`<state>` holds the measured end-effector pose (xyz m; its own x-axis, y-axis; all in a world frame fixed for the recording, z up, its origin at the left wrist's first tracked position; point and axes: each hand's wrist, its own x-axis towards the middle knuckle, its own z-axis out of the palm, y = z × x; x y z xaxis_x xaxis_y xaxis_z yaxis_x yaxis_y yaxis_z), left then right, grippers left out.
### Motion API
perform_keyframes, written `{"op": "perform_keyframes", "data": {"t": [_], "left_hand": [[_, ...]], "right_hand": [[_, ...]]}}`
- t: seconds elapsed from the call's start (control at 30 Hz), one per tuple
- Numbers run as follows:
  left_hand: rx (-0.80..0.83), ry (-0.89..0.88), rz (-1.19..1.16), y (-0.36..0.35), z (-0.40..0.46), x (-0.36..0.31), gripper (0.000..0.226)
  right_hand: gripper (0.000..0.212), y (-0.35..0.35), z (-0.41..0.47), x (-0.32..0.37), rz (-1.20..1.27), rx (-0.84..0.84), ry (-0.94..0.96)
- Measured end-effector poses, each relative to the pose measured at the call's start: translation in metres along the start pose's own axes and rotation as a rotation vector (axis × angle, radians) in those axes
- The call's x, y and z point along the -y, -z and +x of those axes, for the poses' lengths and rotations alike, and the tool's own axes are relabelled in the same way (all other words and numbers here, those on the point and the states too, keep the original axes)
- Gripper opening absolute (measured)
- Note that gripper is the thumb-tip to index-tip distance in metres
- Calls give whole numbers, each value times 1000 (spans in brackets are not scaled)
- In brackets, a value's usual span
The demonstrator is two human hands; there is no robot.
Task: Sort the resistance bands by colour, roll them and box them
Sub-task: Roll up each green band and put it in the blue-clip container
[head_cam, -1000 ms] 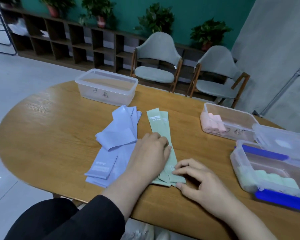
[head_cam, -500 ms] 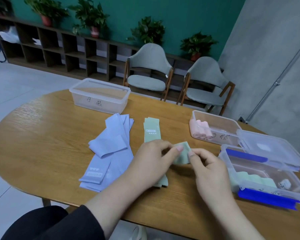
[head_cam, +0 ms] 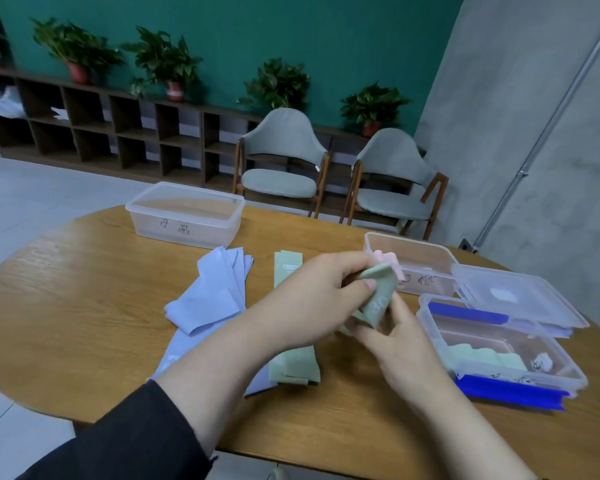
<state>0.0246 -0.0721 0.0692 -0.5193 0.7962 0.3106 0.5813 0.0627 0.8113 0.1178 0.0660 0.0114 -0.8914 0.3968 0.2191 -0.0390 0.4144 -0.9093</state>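
Note:
Both hands hold one pale green resistance band (head_cam: 380,299) above the table, partly rolled. My left hand (head_cam: 312,303) pinches its upper part; my right hand (head_cam: 395,337) grips it from below. More green bands (head_cam: 293,365) lie flat under my left wrist. A pile of lilac-blue bands (head_cam: 208,299) lies to their left. Rolled pink bands (head_cam: 390,266) sit in an open clear box (head_cam: 430,258) at the right. Green rolls (head_cam: 482,358) lie in a nearer clear box (head_cam: 520,372) with blue clips.
A lidded clear box (head_cam: 184,216) stands at the far side of the wooden table (head_cam: 66,306). A loose lid (head_cam: 516,296) lies between the two right boxes. Two grey chairs (head_cam: 284,168) and a shelf with potted plants stand behind.
The green band has been lifted off the flat pile and rolled further between both hands, which rose and shifted right. The view has tilted upward.

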Motion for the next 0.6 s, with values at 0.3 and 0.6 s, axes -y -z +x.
{"op": "perform_keyframes", "data": {"t": [0.3,0.6], "left_hand": [[-184,-123,161,33,45,-37,17],[-127,202,405,4,84,41,40]], "right_hand": [[68,13,-18,-13,372,19,8],[63,13,-19,-47,-276,-135,-268]]}}
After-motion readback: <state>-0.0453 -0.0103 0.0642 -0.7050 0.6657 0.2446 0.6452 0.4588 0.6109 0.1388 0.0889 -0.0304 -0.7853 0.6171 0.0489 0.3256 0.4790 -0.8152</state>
